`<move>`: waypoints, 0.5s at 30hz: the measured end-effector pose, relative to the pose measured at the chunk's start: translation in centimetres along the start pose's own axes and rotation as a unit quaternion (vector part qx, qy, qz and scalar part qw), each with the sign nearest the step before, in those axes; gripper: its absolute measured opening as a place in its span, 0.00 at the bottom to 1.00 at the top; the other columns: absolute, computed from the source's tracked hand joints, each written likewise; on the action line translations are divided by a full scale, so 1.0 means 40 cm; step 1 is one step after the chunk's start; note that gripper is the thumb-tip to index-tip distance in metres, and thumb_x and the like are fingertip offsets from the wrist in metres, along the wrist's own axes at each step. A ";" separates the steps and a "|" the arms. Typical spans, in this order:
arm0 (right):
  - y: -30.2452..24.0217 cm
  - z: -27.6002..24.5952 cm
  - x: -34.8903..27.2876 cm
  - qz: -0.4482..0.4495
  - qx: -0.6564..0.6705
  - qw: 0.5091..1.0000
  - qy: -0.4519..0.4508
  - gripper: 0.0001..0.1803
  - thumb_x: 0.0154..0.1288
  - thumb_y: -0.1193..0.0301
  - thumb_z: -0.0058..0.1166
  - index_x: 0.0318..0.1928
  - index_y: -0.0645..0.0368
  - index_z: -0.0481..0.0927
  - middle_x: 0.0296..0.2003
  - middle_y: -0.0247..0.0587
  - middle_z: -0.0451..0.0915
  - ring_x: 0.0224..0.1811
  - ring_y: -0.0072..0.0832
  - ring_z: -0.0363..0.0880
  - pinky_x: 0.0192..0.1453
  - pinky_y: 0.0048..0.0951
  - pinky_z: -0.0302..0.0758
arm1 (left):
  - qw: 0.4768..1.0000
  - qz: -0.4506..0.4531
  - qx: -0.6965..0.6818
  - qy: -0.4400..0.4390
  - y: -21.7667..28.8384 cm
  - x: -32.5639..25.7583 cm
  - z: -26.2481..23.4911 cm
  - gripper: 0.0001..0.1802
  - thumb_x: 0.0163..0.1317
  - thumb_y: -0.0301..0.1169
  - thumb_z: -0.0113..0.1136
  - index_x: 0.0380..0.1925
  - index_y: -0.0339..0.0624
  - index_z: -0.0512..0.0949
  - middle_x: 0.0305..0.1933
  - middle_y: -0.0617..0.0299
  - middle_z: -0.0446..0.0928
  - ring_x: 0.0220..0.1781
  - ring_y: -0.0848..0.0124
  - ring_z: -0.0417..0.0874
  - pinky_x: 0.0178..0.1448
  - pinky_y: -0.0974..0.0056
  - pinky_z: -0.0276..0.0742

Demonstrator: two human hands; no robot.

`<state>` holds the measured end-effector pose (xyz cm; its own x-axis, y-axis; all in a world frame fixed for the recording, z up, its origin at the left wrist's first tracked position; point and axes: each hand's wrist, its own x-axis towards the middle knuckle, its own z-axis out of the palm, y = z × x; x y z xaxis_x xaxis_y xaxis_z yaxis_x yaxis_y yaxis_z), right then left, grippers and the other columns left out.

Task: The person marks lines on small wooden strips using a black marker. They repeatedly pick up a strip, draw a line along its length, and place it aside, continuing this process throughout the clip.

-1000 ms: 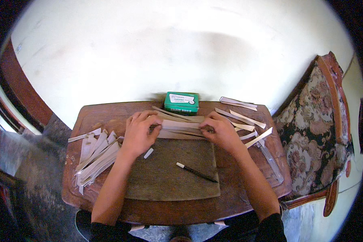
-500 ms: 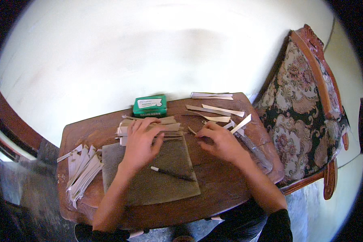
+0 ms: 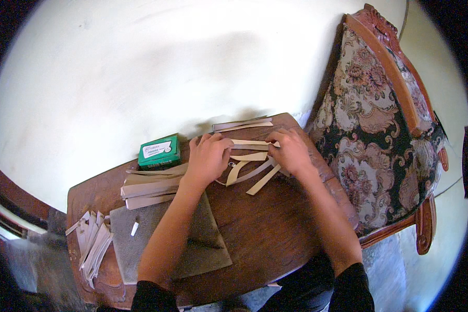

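At the far right of the table, my left hand (image 3: pixel 207 156) and my right hand (image 3: pixel 290 150) are each closed on one end of a flat cream strip (image 3: pixel 249 142). The strip looks like paper or card and runs level between my fingertips. A greyish strip lies along its lower edge, and I cannot tell whether it is gripped too. Just below my fingers are loose strips, one of them a curved cream strip (image 3: pixel 237 172). To the left of my left hand is a stack of long strips (image 3: pixel 150 188), partly covered by my wrist.
A green box (image 3: pixel 159 152) stands behind the stack. On the brown wooden table (image 3: pixel 265 229) lies a grey mat (image 3: pixel 205 257) with a small white piece (image 3: pixel 134 229). More strips (image 3: pixel 94 244) are heaped at the left. A patterned chair (image 3: pixel 372 125) adjoins the right side.
My view has swung to the right. My left hand has left the stack and come over to the loose strips beside my right hand. A strip is now stretched between both hands.
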<state>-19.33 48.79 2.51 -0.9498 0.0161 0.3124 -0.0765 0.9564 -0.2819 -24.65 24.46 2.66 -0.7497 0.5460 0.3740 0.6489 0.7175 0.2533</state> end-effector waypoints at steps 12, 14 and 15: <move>0.031 0.044 0.002 0.088 -0.093 0.990 -0.060 0.21 0.61 0.73 0.58 0.55 0.45 0.85 0.53 0.32 0.83 0.61 0.42 0.73 0.65 0.53 0.65 | 0.987 -0.066 0.053 -0.137 -0.022 0.095 0.112 0.20 0.66 0.33 0.58 0.58 0.59 0.81 0.67 0.55 0.75 0.71 0.50 0.71 0.71 0.28 0.61; 0.039 0.043 0.001 0.081 -0.095 0.990 -0.065 0.20 0.62 0.73 0.56 0.54 0.44 0.85 0.53 0.32 0.83 0.62 0.41 0.73 0.64 0.55 0.65 | 0.986 -0.065 0.056 -0.146 -0.018 0.098 0.110 0.21 0.65 0.33 0.58 0.58 0.59 0.80 0.68 0.54 0.74 0.71 0.50 0.70 0.71 0.28 0.61; 0.040 0.040 0.003 0.074 -0.090 0.991 -0.071 0.20 0.62 0.73 0.55 0.54 0.43 0.85 0.54 0.33 0.82 0.62 0.41 0.73 0.64 0.56 0.65 | 0.985 -0.065 0.053 -0.150 -0.020 0.099 0.105 0.21 0.64 0.33 0.58 0.58 0.59 0.80 0.67 0.54 0.74 0.71 0.50 0.70 0.71 0.28 0.61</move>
<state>-20.05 49.86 0.64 -0.9806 0.1316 0.1453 0.1106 0.9834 -0.1439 -28.68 27.86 0.18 -0.8408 0.5381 0.0601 0.5393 0.8225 0.1808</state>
